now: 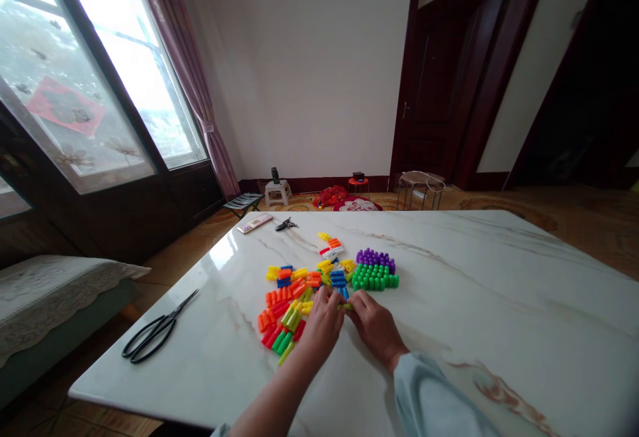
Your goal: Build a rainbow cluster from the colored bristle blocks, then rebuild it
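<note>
My left hand (323, 317) and my right hand (370, 319) meet at the middle of the table, fingers pinched around a small yellow-green plastic piece (346, 306). My fingers hide most of it. Left of and behind my left hand spreads a pile of tube-shaped plastic pieces, with orange pieces (279, 296), yellow pieces (300, 273) and blue pieces (338, 279) among them. Just beyond my right hand, green pieces (372, 279) lie packed in a block, and purple pieces (375, 261) form another block behind them.
On the white marble-patterned table (474, 277), black-handled scissors (158, 332) lie at the left. A phone (255, 223) and a small dark tool (286, 224) rest near the far left edge. Stools, including a white stool (277, 191), stand on the floor beyond.
</note>
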{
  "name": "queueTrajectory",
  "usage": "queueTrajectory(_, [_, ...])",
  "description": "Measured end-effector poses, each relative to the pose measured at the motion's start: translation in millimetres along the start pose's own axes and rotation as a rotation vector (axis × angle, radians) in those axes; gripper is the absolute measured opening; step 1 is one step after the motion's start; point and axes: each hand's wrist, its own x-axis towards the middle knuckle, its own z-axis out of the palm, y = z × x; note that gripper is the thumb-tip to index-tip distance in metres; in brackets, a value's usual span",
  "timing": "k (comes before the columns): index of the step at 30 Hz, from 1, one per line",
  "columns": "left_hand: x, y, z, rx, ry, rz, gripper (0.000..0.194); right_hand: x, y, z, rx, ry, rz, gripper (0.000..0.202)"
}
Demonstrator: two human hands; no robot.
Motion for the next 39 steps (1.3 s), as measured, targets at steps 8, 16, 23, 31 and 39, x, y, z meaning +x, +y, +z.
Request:
queueTrajectory(8, [-11, -2, 6.2, -0.1, 0.304, -0.065, 0.021, -1, 11, 19, -0.013, 0.1, 0.013, 0.019])
queueTrajectory(16, [5, -37, -8.6, 0.053, 0.287, -0.099, 0.043, 0, 13, 19, 0.139, 0.154, -0.044, 0.034])
queueTrajectory(23, [-3, -72, -50.2, 0.296, 0.299, -0.3, 0.049, 0, 10, 15, 0.142, 0.15, -0.037, 0.031])
queueTrajectory(31, [28, -111, -71.8, 0.361, 0.03, -0.369, 0.055, 1, 8, 12, 0.121, 0.118, -0.013, 0.03])
queueTrajectory(39, [33, -84, -63.5, -0.069, 0.373, -0.392, 0.02, 2, 6, 10, 0.15, 0.104, 0.016, 0.03])
